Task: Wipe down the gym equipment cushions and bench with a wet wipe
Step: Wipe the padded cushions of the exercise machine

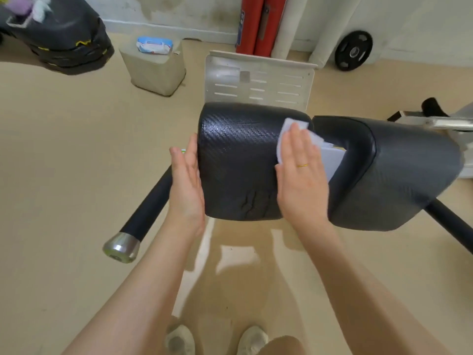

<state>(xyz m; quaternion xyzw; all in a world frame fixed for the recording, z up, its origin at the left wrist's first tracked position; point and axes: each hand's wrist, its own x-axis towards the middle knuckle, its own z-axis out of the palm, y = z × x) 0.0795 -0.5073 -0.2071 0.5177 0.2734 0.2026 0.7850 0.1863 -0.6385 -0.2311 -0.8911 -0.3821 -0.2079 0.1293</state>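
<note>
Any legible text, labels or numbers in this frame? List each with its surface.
None legible.
Wet wipe pack on the grey block: printing blurred.
Red pad: blue label at its edge too small.
Weight plate: markings unreadable.

Head-worn view, steeply down, near cushion (238,165)

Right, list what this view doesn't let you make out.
- Wet wipe: mostly covered by the right hand, head view; its condition can't be judged.
- Left cushion: underside and mount hidden by the pad itself.
- Right cushion: motion-blurred, far end near the frame edge.
- Wipe packet: label too small to read.
- Left hand: palm contact hidden, edge-on against the cushion's side.
</note>
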